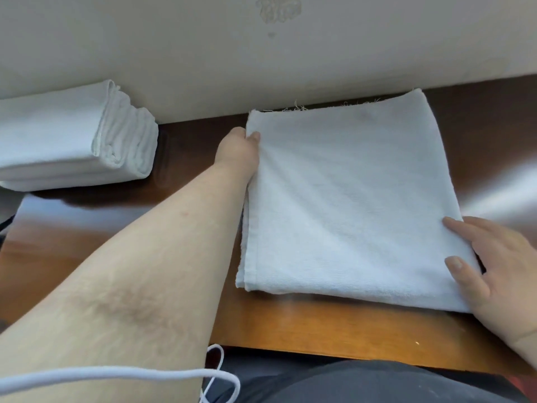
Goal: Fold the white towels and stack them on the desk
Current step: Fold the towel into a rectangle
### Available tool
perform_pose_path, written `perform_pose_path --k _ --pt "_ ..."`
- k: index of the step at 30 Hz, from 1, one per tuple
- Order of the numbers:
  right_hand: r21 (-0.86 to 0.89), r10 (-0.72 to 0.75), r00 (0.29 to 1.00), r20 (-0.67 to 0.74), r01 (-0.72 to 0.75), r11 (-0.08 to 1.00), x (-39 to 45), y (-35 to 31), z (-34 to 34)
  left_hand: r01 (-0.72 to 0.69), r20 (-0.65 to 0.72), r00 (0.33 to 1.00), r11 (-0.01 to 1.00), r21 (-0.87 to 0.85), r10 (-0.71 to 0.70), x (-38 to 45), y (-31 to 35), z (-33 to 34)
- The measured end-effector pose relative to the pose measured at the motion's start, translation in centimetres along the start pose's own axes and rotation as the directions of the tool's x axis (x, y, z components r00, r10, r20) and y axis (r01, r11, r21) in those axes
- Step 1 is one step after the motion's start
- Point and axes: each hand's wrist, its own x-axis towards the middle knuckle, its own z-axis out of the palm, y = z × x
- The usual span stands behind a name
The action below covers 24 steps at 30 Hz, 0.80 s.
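Half-folded towel (348, 199) flat at table (319, 324) front edge. Left hand (236, 149) fingers pinching far-left corner; right hand (499, 271) fingers spread, pressing near-right corner. Advisable: align edges before next fold. Finished stack (72, 135) far-left.

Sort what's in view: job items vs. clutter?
Job: towel under both hands, left hand at its far-left corner, right hand on its near-right edge; folded stack; desk.
Clutter: white cord, wall stain.
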Motion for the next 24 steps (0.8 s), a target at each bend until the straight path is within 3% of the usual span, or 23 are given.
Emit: perform_pose_path --k 8,15,19,24 --pt "-0.034 -0.012 1.000 0.003 0.012 0.999 1.2 -3.0 -0.3 0.009 -0.026 1.000 0.997 0.081 -0.007 2.0 0.2 -0.9" --pt "-0.051 0.015 1.000 0.006 -0.015 0.999 0.0 -2.1 -1.1 0.161 -0.051 0.987 0.969 0.186 -0.154 1.4 0.7 1.0" --pt "-0.033 0.023 1.000 -0.006 -0.024 0.999 0.1 -2.1 -0.8 0.120 -0.035 0.993 0.984 0.132 -0.116 -0.9 0.9 -0.1" --pt "-0.034 0.024 1.000 -0.001 -0.024 0.999 0.0 -2.1 -0.9 0.045 0.029 0.998 0.984 0.173 -0.051 -9.6 -1.6 -0.8"
